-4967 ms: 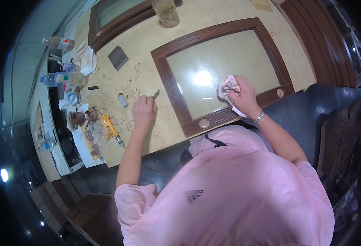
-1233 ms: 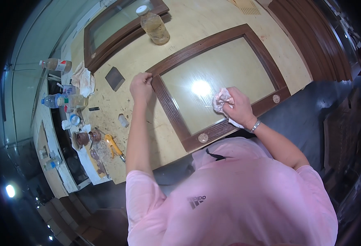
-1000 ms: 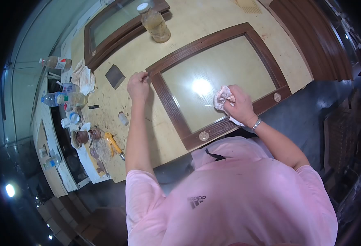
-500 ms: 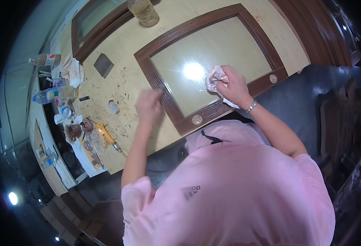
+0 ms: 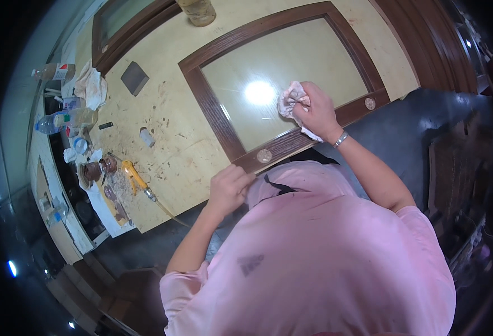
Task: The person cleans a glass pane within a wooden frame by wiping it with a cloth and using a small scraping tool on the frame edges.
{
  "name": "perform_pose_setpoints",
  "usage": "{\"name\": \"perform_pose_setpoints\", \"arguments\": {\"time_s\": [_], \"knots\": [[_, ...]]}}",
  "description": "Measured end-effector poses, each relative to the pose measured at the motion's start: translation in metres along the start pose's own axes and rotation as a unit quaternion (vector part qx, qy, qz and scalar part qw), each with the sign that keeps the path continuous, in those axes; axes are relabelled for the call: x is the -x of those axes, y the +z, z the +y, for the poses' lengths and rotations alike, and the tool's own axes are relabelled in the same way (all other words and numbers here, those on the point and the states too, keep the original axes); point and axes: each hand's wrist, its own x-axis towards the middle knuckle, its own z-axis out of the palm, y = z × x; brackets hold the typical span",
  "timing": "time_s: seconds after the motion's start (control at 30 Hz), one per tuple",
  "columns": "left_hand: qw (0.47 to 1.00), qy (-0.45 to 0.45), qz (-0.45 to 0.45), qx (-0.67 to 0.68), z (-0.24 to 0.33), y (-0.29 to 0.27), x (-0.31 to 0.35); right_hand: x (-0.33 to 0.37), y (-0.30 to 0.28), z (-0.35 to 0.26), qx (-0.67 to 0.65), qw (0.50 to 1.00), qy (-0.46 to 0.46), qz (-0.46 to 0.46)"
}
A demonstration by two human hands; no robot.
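A brown wooden cabinet door [image 5: 215, 122] with a clear glass panel [image 5: 291, 67] lies on the worktable. My right hand [image 5: 318, 112] is closed round a crumpled, stained white rag [image 5: 291, 102], which rests over the near part of the glass. One end of the rag hangs across the near rail. At the door's near left corner is my left hand [image 5: 230, 189], its fingers curled in; whether they pinch anything there is hidden. Round pale discs sit on the near rail, such as the left disc [image 5: 264, 155].
On the pale worktable [image 5: 196, 157], debris and a yellow air blow gun [image 5: 135, 176] lie to the left. A dark square block [image 5: 134, 79], plastic bottles [image 5: 67, 120] and a stained cloth [image 5: 92, 89] are farther back. A murky jar [image 5: 198, 12] stands beyond the door. Another framed door [image 5: 128, 33] lies far left.
My left hand has come down toward me from the door's left side to its near left corner. My right hand stays on the rag at nearly the same spot. The view has shifted slightly.
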Motion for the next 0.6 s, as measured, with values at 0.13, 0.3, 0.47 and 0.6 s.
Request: {"name": "perform_pose_setpoints", "arguments": {"time_s": [0.13, 0.3, 0.47, 0.6], "knots": [[0.988, -0.041, 0.141, 0.044, -0.019, 0.002, -0.012, 0.003, 0.001, 0.0, 0.016, 1.0, 0.008, 0.001], [0.963, -0.09, 0.218, 0.129, -0.031, 0.003, -0.059, 0.007, -0.001, -0.005, 0.032, 0.999, -0.022, 0.016], [0.963, -0.115, 0.172, 0.174, -0.026, 0.025, -0.102, 0.046, -0.018, -0.01, -0.004, 0.999, -0.033, -0.017], [0.965, -0.135, 0.139, 0.175, -0.002, 0.042, -0.162, 0.075, -0.079, 0.006, -0.04, 0.999, 0.023, -0.001]]}}
